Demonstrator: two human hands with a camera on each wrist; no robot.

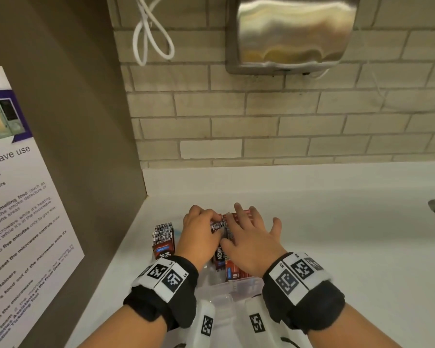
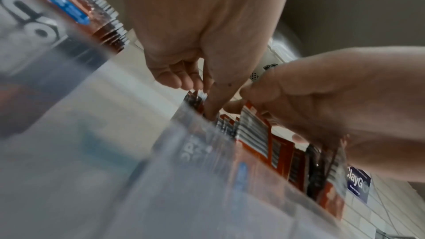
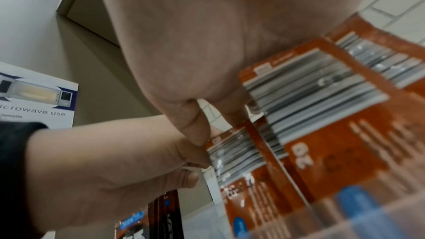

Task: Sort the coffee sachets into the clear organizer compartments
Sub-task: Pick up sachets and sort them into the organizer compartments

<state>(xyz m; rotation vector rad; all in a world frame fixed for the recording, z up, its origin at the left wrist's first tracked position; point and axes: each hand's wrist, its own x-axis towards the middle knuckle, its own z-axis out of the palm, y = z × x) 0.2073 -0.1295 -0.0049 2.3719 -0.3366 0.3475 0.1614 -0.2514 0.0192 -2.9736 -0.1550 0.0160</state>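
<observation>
**Both hands at the sachet rows in the organizer**

Overhead, in the head view: the left hand [image 1: 201, 231] curls its fingers onto the tops of the coffee sachets [image 1: 217, 226] standing in the clear organizer [image 1: 236, 285] on the white counter [image 1: 337, 234]. The right hand [image 1: 251, 237] lies spread, fingers straight, across the neighbouring sachets. A further stack [image 1: 162, 234] stands in the left compartment.

Left wrist view: fingertips [image 2: 211, 110] dig between sachet tops; a careless tug risks dragging neighbours out.

Right wrist view: orange-red sachets [image 3: 322, 97] lean beneath the flat palm; lifting it could let them topple.
</observation>
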